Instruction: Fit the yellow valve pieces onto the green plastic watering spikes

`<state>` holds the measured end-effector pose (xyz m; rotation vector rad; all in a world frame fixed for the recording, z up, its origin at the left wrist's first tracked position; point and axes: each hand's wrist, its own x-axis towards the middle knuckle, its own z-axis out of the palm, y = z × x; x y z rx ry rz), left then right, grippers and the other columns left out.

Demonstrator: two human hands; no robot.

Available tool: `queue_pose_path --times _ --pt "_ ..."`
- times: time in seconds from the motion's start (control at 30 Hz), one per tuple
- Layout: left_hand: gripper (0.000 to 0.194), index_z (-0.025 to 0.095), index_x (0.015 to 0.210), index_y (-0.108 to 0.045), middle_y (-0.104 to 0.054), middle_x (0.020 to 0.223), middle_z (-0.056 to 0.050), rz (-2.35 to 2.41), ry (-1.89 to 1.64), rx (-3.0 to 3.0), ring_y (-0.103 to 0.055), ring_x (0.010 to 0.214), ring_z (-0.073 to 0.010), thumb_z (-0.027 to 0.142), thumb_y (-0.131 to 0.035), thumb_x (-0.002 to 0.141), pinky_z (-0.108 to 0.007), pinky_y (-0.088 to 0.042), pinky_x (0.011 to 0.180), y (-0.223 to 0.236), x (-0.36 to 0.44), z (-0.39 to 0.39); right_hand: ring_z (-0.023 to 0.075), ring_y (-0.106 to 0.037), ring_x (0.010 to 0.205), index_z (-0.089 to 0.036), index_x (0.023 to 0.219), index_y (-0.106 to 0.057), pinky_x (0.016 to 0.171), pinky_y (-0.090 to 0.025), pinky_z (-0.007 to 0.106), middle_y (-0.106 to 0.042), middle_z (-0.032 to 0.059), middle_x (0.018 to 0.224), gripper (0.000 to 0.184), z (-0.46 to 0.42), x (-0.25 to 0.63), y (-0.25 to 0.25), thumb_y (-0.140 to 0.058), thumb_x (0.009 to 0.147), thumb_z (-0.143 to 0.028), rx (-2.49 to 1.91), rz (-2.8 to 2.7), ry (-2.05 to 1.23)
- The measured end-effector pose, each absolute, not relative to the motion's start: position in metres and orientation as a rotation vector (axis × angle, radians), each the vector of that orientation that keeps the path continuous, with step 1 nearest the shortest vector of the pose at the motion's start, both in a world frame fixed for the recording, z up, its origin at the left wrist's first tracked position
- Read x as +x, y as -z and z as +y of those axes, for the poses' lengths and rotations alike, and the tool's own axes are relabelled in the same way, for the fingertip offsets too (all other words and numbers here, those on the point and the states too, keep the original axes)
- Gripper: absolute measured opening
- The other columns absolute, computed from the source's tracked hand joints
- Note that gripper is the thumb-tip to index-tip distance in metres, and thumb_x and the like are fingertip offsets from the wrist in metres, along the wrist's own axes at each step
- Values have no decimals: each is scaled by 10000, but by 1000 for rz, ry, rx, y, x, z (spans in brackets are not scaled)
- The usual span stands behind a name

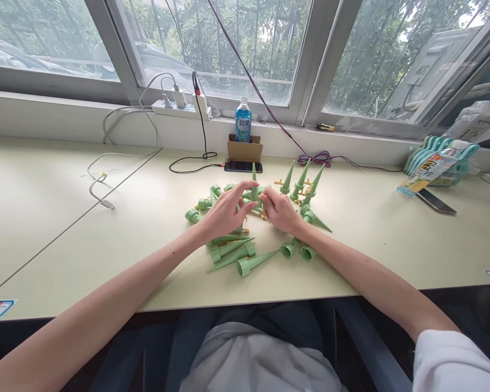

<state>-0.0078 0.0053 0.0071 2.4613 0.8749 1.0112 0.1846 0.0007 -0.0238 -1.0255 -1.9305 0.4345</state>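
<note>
Between the thumb and fingers of my left hand (227,211) stands a green plastic watering spike (253,175), point up. My right hand (281,211) is closed right beside it, fingers pinched; what they hold is hidden. Around both hands lie several more green spikes with ribbed screw caps, such as a loose spike (253,263) in front. To the right, three upright spikes (300,182) carry small yellow valves. Two spikes with open threaded ends (307,252) face me by my right forearm.
Behind the pile, a phone (243,166) lies by a cardboard box (232,149) and a blue-labelled bottle (243,122). A white cable (102,190) runs over the table's left. A power strip (159,109) sits on the sill. At right are a dark phone (436,201) and a clear packet (428,169).
</note>
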Motion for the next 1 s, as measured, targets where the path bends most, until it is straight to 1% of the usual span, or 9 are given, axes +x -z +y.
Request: queue_pose_path --times 0.17,0.43,0.63,0.7,0.93,1.0 --pt "343 259 1276 -444 -638 1062 -14 877 -1007 2461 -598 587 -79 270 -503 938 -266 -514 664 -7 -8 5 100 -407 500 -218 782 -399 539 -342 234 -479 -48 566 329 1 185 24 -353 1018 -443 -1029 -1926 -444" --pt "352 261 1283 -444 -639 1057 -12 888 -994 2454 -601 582 -81 270 -506 936 -273 -514 668 -8 -8 5 101 -404 497 -219 781 -394 540 -345 236 -477 -47 561 324 2 185 24 -351 1018 -436 -1033 -1934 -447" --pt "349 271 1282 -443 -614 1148 -35 868 -996 2439 -601 580 -74 271 -503 938 -267 -508 646 -7 -8 6 103 -404 498 -222 782 -386 535 -337 237 -478 -47 563 323 2 186 24 -348 1019 -438 -1034 -1944 -447" --pt "348 270 1282 -442 -619 1118 -31 866 -994 2435 -601 578 -75 272 -502 940 -267 -508 651 -7 -9 6 103 -403 499 -223 780 -383 538 -336 238 -476 -48 562 324 2 186 25 -347 1019 -438 -1035 -1944 -449" --pt "346 249 1285 -438 -646 898 6 887 -973 2480 -590 566 -101 272 -499 945 -288 -511 693 -7 -10 4 103 -394 497 -222 776 -380 536 -320 240 -461 -54 553 316 2 185 25 -343 1021 -418 -1040 -1953 -438" --pt "342 241 1282 -440 -645 885 5 887 -979 2518 -597 584 -110 268 -498 946 -283 -505 686 -7 -10 5 103 -398 499 -222 774 -377 541 -322 242 -465 -53 557 313 2 185 24 -342 1021 -411 -1038 -1955 -436"
